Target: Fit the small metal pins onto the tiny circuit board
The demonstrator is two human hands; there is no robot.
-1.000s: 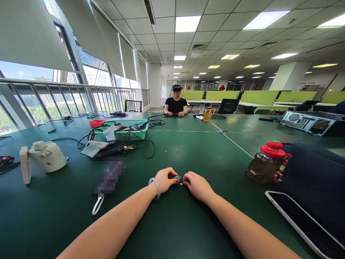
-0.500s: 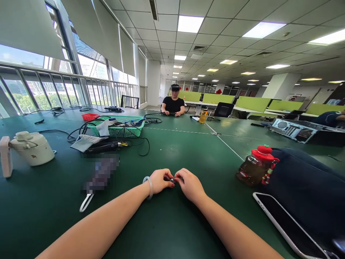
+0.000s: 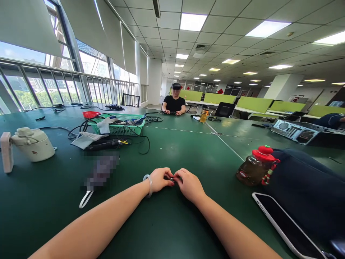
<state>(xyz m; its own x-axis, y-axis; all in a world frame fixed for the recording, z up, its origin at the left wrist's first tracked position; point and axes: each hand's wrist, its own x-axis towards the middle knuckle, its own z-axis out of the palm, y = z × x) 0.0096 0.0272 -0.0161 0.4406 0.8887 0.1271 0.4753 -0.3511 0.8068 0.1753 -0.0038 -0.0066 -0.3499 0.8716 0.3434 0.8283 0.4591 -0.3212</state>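
My left hand (image 3: 160,180), with a pale bangle on its wrist, and my right hand (image 3: 188,184) rest together on the green table (image 3: 172,223). Their fingertips are pinched from both sides on a tiny dark part (image 3: 172,178), mostly hidden between them. Both hands are closed and touch each other over it.
A brown bottle with a red lid (image 3: 256,167), a dark bag (image 3: 309,194) and a tablet (image 3: 285,225) lie to the right. On the left stand a white kettle (image 3: 31,144) and a green basket with cables (image 3: 118,126). Another person (image 3: 175,102) sits at the far side.
One second ago my hands were slightly apart with the small part showing between them; now they have closed together over it. The view shifted a little.
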